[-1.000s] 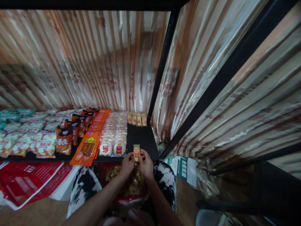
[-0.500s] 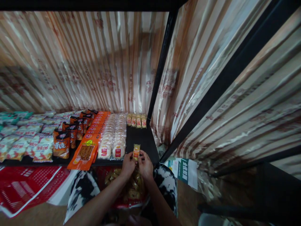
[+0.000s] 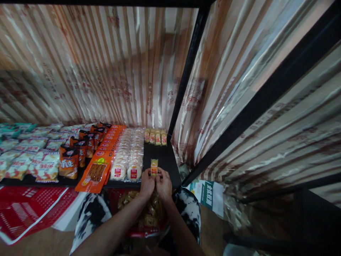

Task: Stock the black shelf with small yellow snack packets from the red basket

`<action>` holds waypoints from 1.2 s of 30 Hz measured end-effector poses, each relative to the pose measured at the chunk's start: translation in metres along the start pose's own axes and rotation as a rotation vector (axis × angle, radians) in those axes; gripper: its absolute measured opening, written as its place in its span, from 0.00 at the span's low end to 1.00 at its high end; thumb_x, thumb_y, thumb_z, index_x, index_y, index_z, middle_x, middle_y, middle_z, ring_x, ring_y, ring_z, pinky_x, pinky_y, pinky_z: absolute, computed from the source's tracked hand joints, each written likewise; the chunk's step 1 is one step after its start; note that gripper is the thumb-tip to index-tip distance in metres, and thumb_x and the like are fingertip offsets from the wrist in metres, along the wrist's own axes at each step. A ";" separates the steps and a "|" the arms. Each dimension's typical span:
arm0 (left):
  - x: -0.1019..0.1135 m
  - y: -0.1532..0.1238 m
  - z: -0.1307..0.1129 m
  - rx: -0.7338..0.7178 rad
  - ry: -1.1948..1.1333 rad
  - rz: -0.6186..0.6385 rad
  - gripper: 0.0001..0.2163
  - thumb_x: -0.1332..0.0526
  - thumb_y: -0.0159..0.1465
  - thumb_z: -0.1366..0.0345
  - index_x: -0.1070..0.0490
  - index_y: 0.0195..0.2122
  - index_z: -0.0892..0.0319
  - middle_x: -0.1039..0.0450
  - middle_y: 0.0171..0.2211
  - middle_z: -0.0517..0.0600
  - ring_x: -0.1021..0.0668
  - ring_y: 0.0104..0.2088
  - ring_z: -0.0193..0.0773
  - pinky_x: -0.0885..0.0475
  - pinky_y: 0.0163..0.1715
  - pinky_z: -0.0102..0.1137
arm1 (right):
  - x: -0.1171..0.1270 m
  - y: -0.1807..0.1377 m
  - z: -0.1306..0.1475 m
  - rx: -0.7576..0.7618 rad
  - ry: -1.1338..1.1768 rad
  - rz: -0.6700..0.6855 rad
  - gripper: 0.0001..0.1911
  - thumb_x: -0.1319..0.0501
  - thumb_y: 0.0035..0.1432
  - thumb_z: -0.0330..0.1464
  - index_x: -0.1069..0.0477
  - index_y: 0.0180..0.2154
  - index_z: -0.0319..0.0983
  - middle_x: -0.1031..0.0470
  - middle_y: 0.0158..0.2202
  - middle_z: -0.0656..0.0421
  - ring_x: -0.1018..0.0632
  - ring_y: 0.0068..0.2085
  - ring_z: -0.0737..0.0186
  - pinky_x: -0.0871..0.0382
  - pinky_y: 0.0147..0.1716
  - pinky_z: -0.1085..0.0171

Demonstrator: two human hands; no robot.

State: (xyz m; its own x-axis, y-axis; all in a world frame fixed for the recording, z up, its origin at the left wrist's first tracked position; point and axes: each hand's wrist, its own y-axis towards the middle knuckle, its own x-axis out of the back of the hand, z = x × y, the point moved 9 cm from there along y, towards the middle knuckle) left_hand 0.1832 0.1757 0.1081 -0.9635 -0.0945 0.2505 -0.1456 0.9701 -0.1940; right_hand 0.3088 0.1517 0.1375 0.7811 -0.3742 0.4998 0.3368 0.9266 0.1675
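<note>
Between the fingertips of my left hand (image 3: 147, 183) and my right hand (image 3: 163, 184) is a small yellow snack packet (image 3: 154, 167) with a red and white label. It stands upright over the front part of the black shelf (image 3: 157, 153), gripped at its lower end from both sides. Whether its bottom touches the shelf is hidden by my fingers. A row of several matching packets (image 3: 157, 137) stands at the back of the shelf near the corner post. Below my forearms, a red basket (image 3: 145, 234) between my knees holds more yellow packets (image 3: 153, 209).
Left along the shelf lie clear packs of round white crackers (image 3: 134, 171), orange stick-snack bags (image 3: 96, 172), dark orange pouches (image 3: 68, 163) and white snack bags (image 3: 47, 167). A black post (image 3: 186, 71) rises at the right corner. Another red basket (image 3: 26, 209) is at lower left.
Both my hands have moved slightly forward with the yellow packet, toward the back row. The camera view has shifted a little.
</note>
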 end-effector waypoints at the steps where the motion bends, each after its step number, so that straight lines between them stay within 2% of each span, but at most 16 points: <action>1: -0.001 0.001 0.000 -0.005 0.009 0.003 0.12 0.44 0.55 0.72 0.30 0.40 0.62 0.26 0.41 0.54 0.26 0.44 0.39 0.35 0.48 0.32 | 0.000 0.001 0.001 -0.004 -0.015 -0.005 0.18 0.50 0.53 0.29 0.30 0.44 0.39 0.29 0.42 0.54 0.25 0.38 0.63 0.31 0.38 0.66; 10: -0.008 0.010 -0.003 0.017 0.125 0.003 0.15 0.46 0.58 0.70 0.31 0.47 0.67 0.28 0.43 0.58 0.27 0.45 0.40 0.35 0.48 0.31 | -0.006 0.016 -0.004 -0.031 -0.102 0.010 0.18 0.50 0.54 0.31 0.30 0.45 0.39 0.30 0.42 0.55 0.26 0.33 0.64 0.32 0.37 0.65; 20: -0.014 0.021 -0.001 0.036 0.012 -0.030 0.14 0.45 0.57 0.73 0.31 0.45 0.64 0.25 0.41 0.56 0.24 0.43 0.39 0.33 0.46 0.31 | -0.011 0.028 -0.012 -0.080 -0.146 0.011 0.17 0.49 0.54 0.31 0.30 0.45 0.41 0.30 0.39 0.57 0.26 0.31 0.65 0.33 0.34 0.66; 32: -0.018 0.032 -0.020 0.011 0.034 -0.031 0.14 0.46 0.57 0.73 0.30 0.44 0.63 0.25 0.42 0.56 0.24 0.44 0.40 0.32 0.46 0.31 | -0.018 0.043 -0.016 -0.094 -0.055 0.014 0.18 0.48 0.54 0.33 0.31 0.47 0.41 0.32 0.40 0.57 0.27 0.30 0.66 0.32 0.32 0.66; 36: -0.023 0.040 -0.028 -0.006 0.000 -0.014 0.14 0.45 0.57 0.73 0.30 0.44 0.63 0.25 0.39 0.56 0.23 0.42 0.39 0.30 0.42 0.30 | -0.023 0.052 -0.019 -0.091 0.007 0.006 0.20 0.47 0.52 0.31 0.31 0.48 0.42 0.32 0.38 0.58 0.27 0.29 0.67 0.32 0.31 0.67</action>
State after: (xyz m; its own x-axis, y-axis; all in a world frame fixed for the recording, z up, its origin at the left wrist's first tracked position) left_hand 0.2061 0.2226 0.1216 -0.9614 -0.1082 0.2529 -0.1578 0.9700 -0.1851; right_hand 0.3181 0.2079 0.1188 0.7869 -0.3691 0.4945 0.3779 0.9218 0.0866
